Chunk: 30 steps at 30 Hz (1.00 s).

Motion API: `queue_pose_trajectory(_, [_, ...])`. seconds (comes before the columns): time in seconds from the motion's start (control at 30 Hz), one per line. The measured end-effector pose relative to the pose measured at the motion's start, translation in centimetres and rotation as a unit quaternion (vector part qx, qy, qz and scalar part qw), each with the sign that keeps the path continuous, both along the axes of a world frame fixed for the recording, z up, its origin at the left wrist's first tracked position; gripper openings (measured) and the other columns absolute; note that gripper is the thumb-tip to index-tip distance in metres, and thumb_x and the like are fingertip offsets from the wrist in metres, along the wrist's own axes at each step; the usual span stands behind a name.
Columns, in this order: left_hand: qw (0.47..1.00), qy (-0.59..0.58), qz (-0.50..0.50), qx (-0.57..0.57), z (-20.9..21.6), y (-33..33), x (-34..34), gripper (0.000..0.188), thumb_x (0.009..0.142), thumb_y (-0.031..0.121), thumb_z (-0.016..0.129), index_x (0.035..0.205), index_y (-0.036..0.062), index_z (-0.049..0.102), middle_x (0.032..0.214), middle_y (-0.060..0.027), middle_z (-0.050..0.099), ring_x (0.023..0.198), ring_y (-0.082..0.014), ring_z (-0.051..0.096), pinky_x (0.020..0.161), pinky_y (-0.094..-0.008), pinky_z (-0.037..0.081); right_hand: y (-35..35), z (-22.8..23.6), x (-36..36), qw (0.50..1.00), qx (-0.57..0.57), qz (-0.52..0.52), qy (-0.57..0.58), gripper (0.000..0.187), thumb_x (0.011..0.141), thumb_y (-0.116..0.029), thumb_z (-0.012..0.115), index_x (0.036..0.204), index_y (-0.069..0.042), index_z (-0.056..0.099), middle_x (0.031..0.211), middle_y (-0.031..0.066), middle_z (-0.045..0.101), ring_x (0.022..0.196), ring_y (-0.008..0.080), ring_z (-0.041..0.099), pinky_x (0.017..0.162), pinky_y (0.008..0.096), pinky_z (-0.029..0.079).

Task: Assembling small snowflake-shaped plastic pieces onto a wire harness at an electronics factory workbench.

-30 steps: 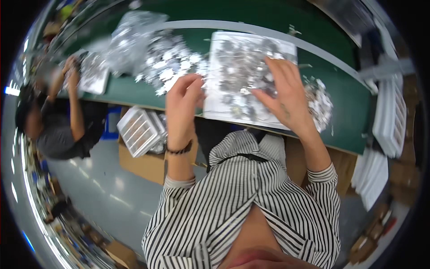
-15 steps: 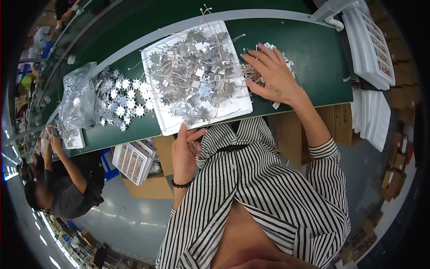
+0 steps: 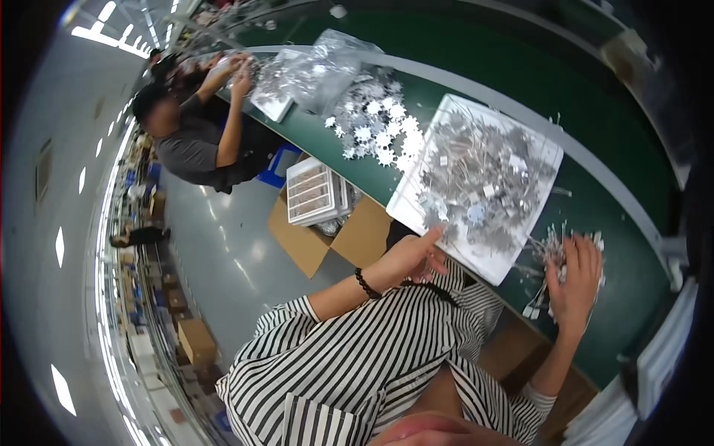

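The white tray (image 3: 491, 269) lies askew on the green table (image 3: 632, 286), its near side running along the table's front edge; whether it juts past is hard to judge through the bent view. Grey metal parts (image 3: 483, 178) with pale wires are heaped in it, leaving a bare white border mainly on the near and right sides.

The left hand (image 3: 416, 258) is at that near side, thumb apart from the loosely curled fingers, thumb tip at the tray's rim. The right hand (image 3: 575, 282) lies over a small pile of wired pieces (image 3: 552, 245) just right of the tray, fingers slightly spread and bent; their undersides are hidden, so I cannot tell whether they are closed on anything.

Room is tight on the left, where star-shaped metal pieces (image 3: 375, 123) spread up to the tray, and behind, where a pale rail (image 3: 610, 178) passes close to its far corners. Bare green surface opens to the right of the right hand and beyond the rail.
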<state>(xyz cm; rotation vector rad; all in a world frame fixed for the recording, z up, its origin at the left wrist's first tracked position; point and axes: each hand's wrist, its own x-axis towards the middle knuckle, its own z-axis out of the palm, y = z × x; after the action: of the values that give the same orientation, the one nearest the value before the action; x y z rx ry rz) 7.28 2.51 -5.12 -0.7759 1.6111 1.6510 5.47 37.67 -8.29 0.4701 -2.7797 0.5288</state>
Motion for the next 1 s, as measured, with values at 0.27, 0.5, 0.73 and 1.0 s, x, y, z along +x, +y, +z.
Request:
queue_pose_trajectory(0.27, [0.993,-0.059,0.076,0.069,-0.9,2.4,-1.6,0.064,0.105,0.055,0.047,0.108,-0.0061,0.067,0.095,-0.0165,0.077,0.058,-0.0132,0.058,0.047,-0.0218,0.040,-1.4,1.0,-0.4,0.999,-0.021,0.041,-0.010,0.060,0.083,-0.025,0.074,0.137,-0.005,0.058,0.141,0.0171,0.054,0.134,0.0418,0.046,0.120,0.0570,0.029])
queue_pose_trajectory(0.5, [0.990,-0.011,0.096,0.101,-1.1,5.7,-8.0,0.064,0.108,0.052,0.040,0.111,-0.0059,0.066,0.102,-0.0150,0.077,0.059,-0.0126,0.058,0.044,-0.0202,0.040,-1.2,-0.3,-0.7,0.997,-0.057,-0.005,-0.044,0.066,0.084,-0.029,0.074,0.141,-0.002,0.054,0.143,0.0178,0.053,0.131,0.0380,0.050,0.119,0.0535,0.030])
queue_pose_trajectory(0.73, [0.977,0.065,0.128,0.156,-1.7,8.7,-17.1,0.064,0.110,0.046,0.033,0.117,-0.0107,0.062,0.108,-0.0163,0.076,0.059,-0.0105,0.058,0.043,-0.0189,0.043,-0.3,0.2,-0.5,0.997,-0.073,-0.015,-0.026,0.061,0.084,-0.029,0.075,0.136,-0.002,0.058,0.136,0.0157,0.056,0.129,0.0369,0.051,0.117,0.0519,0.034])
queue_pose_trajectory(1.0, [0.960,0.092,0.132,0.228,-3.0,8.7,-28.8,0.063,0.108,0.039,0.037,0.122,-0.0209,0.051,0.114,-0.0280,0.071,0.058,-0.0159,0.057,0.046,-0.0204,0.046,-0.3,0.3,-0.6,0.996,-0.087,-0.027,-0.020,0.047,0.083,-0.025,0.075,0.123,-0.003,0.063,0.131,0.0137,0.060,0.127,0.0351,0.053,0.116,0.0506,0.037])
